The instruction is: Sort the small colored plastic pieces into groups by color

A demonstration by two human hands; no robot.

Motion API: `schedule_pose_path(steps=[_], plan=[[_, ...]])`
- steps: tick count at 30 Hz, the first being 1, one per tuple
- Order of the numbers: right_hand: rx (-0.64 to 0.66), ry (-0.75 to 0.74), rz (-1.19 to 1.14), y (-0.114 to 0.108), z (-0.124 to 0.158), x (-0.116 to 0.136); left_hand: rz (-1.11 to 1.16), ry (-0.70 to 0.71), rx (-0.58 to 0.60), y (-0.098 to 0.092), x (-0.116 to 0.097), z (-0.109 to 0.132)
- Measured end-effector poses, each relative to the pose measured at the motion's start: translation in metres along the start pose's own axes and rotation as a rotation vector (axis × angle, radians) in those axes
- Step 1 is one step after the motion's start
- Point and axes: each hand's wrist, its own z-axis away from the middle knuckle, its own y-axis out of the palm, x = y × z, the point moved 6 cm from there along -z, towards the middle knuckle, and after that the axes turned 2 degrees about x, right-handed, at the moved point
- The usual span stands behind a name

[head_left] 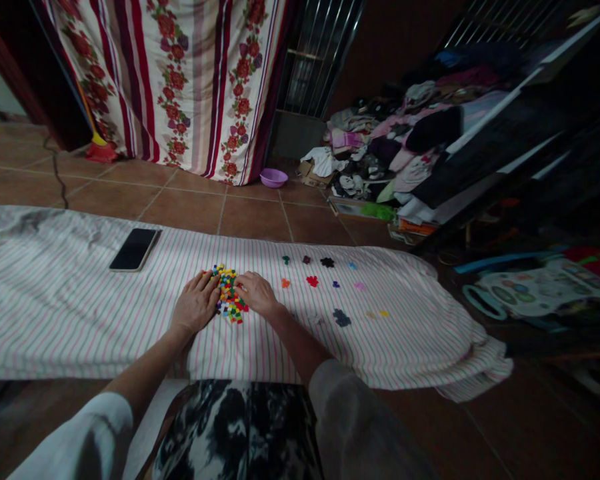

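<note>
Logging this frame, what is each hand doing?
Left hand: open, flat against the bead pile.
Right hand: open, cupped against the pile's other side.

The person wears a white sleeve point(87, 437) on the left arm, a light grey sleeve point(353, 427) on the right arm, and a black-and-white patterned garment point(237, 430) over the lap.

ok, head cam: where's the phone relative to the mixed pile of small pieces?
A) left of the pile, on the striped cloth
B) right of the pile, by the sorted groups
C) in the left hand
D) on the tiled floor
A: the phone lies face-up on the striped cloth, left of and beyond the mixed pile, which sits between the left hand and right hand.
</note>
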Motion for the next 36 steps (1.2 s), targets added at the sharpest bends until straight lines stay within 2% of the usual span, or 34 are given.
schedule_pose_path(steps=[11,19,24,32,36], plan=[[-0.167,0.031,-0.159,0.008,0.002,-0.003,-0.029,-0.001,0.024,0.003,0.001,0.001],[-0.244,0.216,-0.271,0.017,0.006,-0.007,-0.094,0.065,0.015,0.002,0.001,0.002],[-0.291,0.270,-0.345,0.019,0.008,-0.009,-0.123,0.099,-0.015,0.000,0.000,0.003],[-0.240,0.272,-0.313,0.016,0.008,-0.007,-0.116,0.125,-0.047,0.004,0.003,0.004],[-0.275,0.287,-0.331,0.006,0.014,-0.007,-0.150,0.154,-0.058,0.003,0.003,0.005]])
